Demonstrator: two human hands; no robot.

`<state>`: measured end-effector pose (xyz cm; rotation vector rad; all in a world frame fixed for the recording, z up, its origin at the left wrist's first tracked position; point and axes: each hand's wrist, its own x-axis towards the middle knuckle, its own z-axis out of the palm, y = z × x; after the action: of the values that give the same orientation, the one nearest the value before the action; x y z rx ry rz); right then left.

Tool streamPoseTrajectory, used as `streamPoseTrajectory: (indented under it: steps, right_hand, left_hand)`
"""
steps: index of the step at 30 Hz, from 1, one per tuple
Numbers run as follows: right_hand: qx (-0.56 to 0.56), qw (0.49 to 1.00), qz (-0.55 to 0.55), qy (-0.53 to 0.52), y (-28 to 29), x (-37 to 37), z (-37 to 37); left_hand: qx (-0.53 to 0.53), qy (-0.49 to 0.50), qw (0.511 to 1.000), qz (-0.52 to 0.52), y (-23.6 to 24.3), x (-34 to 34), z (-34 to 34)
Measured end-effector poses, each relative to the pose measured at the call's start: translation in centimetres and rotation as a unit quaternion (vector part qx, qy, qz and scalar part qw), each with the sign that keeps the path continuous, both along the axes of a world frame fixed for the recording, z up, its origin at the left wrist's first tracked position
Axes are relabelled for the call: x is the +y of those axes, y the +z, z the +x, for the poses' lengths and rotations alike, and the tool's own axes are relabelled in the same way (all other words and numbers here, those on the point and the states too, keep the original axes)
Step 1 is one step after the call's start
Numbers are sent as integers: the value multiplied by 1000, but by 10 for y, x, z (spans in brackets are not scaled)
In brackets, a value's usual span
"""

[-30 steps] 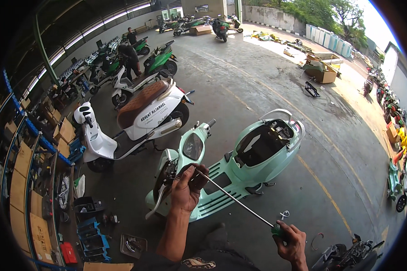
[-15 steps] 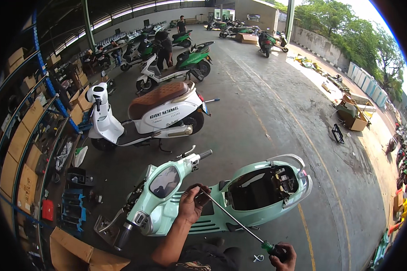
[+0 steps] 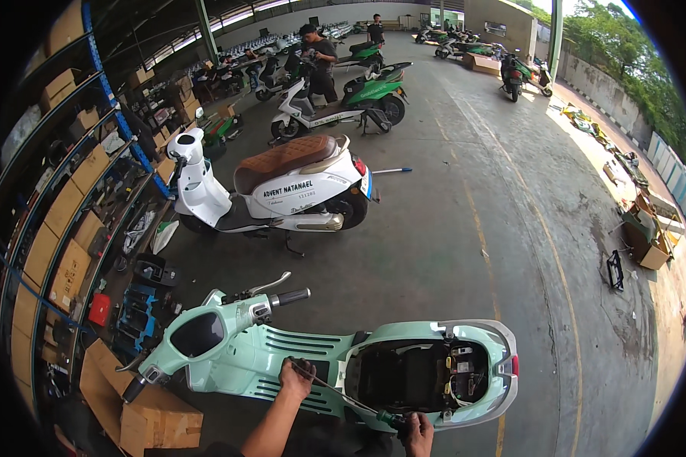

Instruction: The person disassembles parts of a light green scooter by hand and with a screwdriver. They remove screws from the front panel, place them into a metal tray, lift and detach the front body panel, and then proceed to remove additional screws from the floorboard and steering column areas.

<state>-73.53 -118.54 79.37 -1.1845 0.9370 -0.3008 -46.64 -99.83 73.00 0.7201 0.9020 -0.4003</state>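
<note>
A long screwdriver (image 3: pixel 346 397) with a green and black handle stretches between my hands. My right hand (image 3: pixel 417 436) is wrapped round its handle. At the other end of the shaft, my left hand (image 3: pixel 296 379) is closed around the tip; a small dark piece at those fingers is too unclear to name. Both hands are over the near side of a mint-green scooter (image 3: pixel 229 354), the left one above its ribbed footboard. The scooter's seat is off, so the black storage compartment (image 3: pixel 400 375) lies exposed, with wiring and small parts (image 3: pixel 463 371) toward the tail.
A white scooter with a brown seat (image 3: pixel 286 164) stands beyond. Shelving with cardboard boxes (image 3: pixel 70 274) lines the left, and an opened carton (image 3: pixel 160 419) sits at the near left. Farther back, a person in dark clothes (image 3: pixel 324 65) stands by a white and green scooter (image 3: pixel 377 95).
The view has shifted, so the green scooter sits lower. Both hands are lower and farther left in the picture. My right hand with the screwdriver handle now appears beside the scooter's open compartment.
</note>
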Motion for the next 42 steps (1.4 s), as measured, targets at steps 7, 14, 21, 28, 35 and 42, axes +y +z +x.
streamPoseTrajectory:
  steps: [7,14,21,28,35,42]
  right_hand:
    - [15,994,81,72,-46,-36,37]
    - [23,987,33,152,-119,-31,127]
    - [-19,981,109,157,-156,-25,176]
    - [-82,975,99,180,-170,-12,239]
    - [-127,966,105,198,-175,-9,258]
    - [-186,956,75,212,-167,13,286]
  left_hand:
    - [-53,-36,996,60,-56,-4,46]
    - [-101,-31,990,93,-107,53,119]
    - [-138,-20,985,98,-85,86,154]
    - [-181,-19,978,98,-71,89,187]
    - [-255,-1,967,22,-62,86,197]
    - [-260,-7,964,46,-46,97,194]
